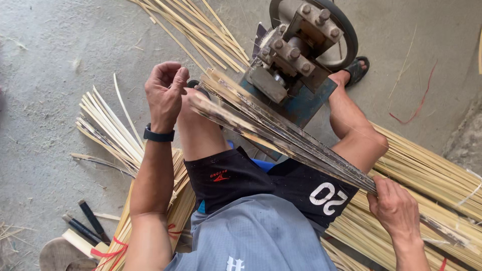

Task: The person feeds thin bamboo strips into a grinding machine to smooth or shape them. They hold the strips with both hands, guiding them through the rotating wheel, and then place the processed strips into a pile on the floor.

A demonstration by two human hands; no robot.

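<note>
Gripping the near end of a fanned bundle of long dark-stained bamboo strips, the right hand has fingers clamped around it. The left hand, fingers loosely curled and holding nothing, hovers at the fan's nine o'clock. The strip tips reach the blue-based metal roller machine at twelve o'clock.

a grey-blue short-sleeved shirt with a small white mark near the hem covers the torso. black shorts carry a red emblem on one leg and large white numerals on the other. a black wristband circles the left wrist. a dark sandal sits on one foot.
</note>
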